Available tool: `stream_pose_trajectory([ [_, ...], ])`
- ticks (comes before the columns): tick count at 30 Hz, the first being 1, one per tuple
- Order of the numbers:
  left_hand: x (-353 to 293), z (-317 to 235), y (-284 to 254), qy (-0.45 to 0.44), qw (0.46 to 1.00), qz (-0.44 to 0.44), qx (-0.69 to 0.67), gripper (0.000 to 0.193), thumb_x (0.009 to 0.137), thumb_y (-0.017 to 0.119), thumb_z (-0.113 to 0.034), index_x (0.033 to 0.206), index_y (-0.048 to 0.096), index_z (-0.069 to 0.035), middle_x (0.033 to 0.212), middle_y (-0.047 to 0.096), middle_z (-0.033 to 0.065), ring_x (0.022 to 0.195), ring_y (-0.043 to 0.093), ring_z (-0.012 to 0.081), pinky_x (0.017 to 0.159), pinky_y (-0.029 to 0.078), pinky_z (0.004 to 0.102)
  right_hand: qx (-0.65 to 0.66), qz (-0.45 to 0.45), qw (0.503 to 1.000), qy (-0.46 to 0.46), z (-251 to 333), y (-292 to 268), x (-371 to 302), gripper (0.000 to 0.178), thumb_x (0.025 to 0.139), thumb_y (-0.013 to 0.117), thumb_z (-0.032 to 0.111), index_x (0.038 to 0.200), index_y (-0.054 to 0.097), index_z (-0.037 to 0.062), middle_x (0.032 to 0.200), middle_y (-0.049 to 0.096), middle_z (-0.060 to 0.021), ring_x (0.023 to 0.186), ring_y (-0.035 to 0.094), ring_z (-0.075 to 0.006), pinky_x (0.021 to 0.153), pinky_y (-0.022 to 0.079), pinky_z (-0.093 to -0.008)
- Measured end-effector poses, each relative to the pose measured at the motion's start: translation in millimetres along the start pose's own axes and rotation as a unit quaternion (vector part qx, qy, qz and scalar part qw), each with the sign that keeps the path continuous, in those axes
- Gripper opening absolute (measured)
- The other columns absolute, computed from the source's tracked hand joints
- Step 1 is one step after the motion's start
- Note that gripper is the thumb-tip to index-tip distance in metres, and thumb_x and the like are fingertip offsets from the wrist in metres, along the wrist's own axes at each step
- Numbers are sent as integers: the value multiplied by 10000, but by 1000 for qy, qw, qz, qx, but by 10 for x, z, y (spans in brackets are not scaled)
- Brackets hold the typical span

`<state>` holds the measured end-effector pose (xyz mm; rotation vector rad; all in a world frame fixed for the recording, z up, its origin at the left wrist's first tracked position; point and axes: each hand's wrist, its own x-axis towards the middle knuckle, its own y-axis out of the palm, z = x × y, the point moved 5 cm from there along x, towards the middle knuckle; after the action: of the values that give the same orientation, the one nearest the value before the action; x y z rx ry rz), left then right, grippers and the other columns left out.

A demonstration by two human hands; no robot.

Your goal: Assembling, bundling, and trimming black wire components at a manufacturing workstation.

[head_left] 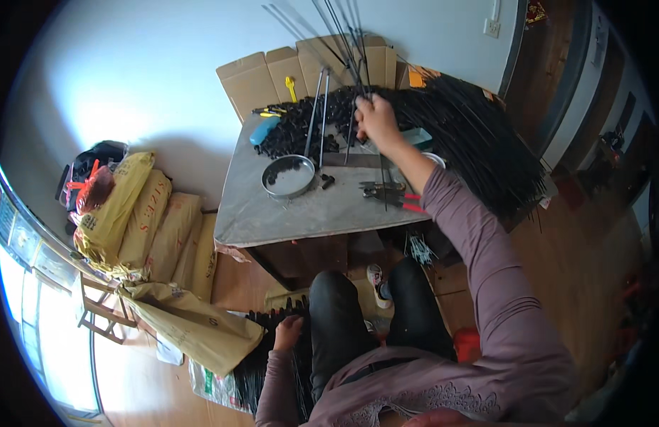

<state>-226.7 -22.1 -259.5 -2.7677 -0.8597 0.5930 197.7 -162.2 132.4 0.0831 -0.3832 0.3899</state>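
Held rods [354,62]: thin, dark, several; raised above the far side of the table [251,220], upper ends blurred

Right hand [375,117]: over the table, closed around the held rods

Left hand [288,332]: below the table's near edge, by the floor bundle [269,370]; fingers curled, cannot tell whether they grip anything

Progress, by judgement: under way, one bunch lifted clear; ample stock left, namely the rod heap [479,135] across the table's right side and the small parts [301,117], black, piled along its back; finished count, cannot tell; whether the floor bundle is finished or stock, cannot tell

Surface: table, grey top; dish [264,181], round, metal, left of table centre, dark bits inside; loose pieces [327,182], just right of the dish; pliers [413,208], red handles, near table edge; blue container [265,130], table's back left; cardboard [269,75], standing behind the table

Room: sacks [173,228], yellow and tan, left of the table; stool [105,313], wooden, farther left; socket [492,28], white, on the wall [201,43] behind the table; floor [144,377], wood-toned, around the table
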Motion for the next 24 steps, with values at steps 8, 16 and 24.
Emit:
stream_pose_trajectory([
  [8,-210,-2594,600,143,940,242,-195,466,960,506,-393,1132,595,32,951,661,114,837,650,199,783,516,310,-263,236,927,129,928,-287,130,177,896,537,180,820,512,22,679,533,-49,492,516,-123,397,452,-295],
  [16,259,-4638,1230,123,826,370,-408,490,966,454,-457,1152,526,-9,1061,625,154,965,615,306,875,476,431,-343,247,906,36,1155,-112,-876,191,872,555,129,850,529,-59,713,595,-164,524,626,-258,431,509,-374],
  [24,639,-5150,1068,159,837,249,-460,254,953,545,-247,1067,528,-20,911,613,103,822,621,281,749,519,426,-165,280,939,113,762,-477,-1579,302,931,544,166,1159,481,-21,734,580,-78,523,559,-129,464,483,-277],
])
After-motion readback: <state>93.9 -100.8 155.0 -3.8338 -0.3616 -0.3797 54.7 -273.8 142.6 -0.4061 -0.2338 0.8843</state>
